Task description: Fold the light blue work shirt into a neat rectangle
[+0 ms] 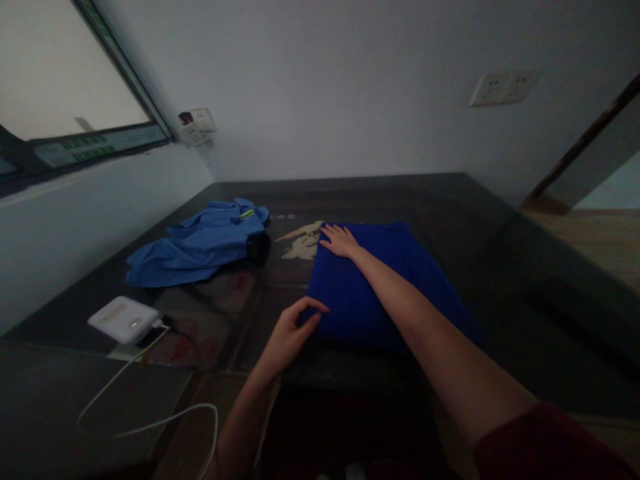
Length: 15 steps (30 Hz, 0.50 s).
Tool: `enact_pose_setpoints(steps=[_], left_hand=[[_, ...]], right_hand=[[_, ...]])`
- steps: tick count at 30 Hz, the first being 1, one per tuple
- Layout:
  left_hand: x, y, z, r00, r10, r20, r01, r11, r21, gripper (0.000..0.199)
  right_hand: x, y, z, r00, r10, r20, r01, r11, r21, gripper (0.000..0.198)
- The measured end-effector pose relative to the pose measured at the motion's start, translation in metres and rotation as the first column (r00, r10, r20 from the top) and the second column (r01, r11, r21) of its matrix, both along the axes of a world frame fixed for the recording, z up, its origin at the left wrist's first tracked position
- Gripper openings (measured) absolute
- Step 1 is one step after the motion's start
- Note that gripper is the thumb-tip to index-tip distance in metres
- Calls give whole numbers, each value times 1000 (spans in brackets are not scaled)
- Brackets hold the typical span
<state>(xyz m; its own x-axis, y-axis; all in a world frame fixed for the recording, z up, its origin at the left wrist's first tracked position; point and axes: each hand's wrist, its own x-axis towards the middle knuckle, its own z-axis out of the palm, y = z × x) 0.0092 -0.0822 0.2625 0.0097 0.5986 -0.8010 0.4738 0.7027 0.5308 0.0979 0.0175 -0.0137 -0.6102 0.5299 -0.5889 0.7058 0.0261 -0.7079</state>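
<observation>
Right hand (341, 241): bare, slender fingers; right forearm (420, 320) behind it uncovered. Sleeve (543, 440): dark maroon, single-coloured where visible, edge well back from that hand. Left hand (293, 337): bare, slender-fingered; left forearm (245, 407) behind it likewise uncovered.

Dark glossy desk (440, 197) seen from its near edge. The right hand (344, 243) lies flat, fingers spread, on the far-left corner of a folded royal-blue cloth (345, 293); the left hand (290, 332) curves thumb and forefinger at its near-left corner, grip unclear. A crumpled lighter-blue garment (200, 243) lies along the desk's left edge; a white power bank (123, 319), cable (113, 379) attached, lies toward the near-left corner.
</observation>
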Motion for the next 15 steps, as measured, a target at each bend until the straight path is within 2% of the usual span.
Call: enact_pose_setpoints(steps=[6, 12, 15], left_hand=[[-8, -3, -5, 998, 25, 64, -14, 986, -164, 24], [-14, -7, 1, 956, 196, 218, -128, 948, -291, 26], [-16, -9, 3, 947, 231, 222, -158, 940, -303, 27]], right_hand=[[0, 0, -1, 1000, -5, -2, 5, 1000, -2, 61], [0, 0, -2, 1000, -11, -7, 11, 1000, 5, 61], [1, 0, -1, 1000, -10, -10, 11, 1000, 11, 61]])
